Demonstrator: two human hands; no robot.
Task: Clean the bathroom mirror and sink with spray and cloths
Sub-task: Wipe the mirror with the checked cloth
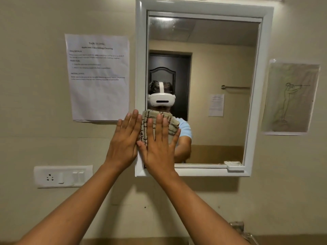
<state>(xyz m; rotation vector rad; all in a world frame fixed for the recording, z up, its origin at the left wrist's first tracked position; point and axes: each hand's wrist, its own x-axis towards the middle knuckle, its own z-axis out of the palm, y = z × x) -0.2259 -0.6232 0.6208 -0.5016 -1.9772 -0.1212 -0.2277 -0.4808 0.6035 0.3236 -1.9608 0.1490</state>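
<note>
We have the checked cloth [160, 127] pressed flat against the lower left corner of the mirror [212, 85], just inside its white frame [256, 85]. Our right hand [158, 147] lies spread over it, fingers straight, pinning rather than gripping. Our left hand [124, 140] is flat too, apparently over the frame and the cloth's edge, though the overlap is hard to read. This looks like the mirror-wiping step. Next we likely need a firm sweep across the glass. No spray bottle shows; the sink sits below view.
</note>
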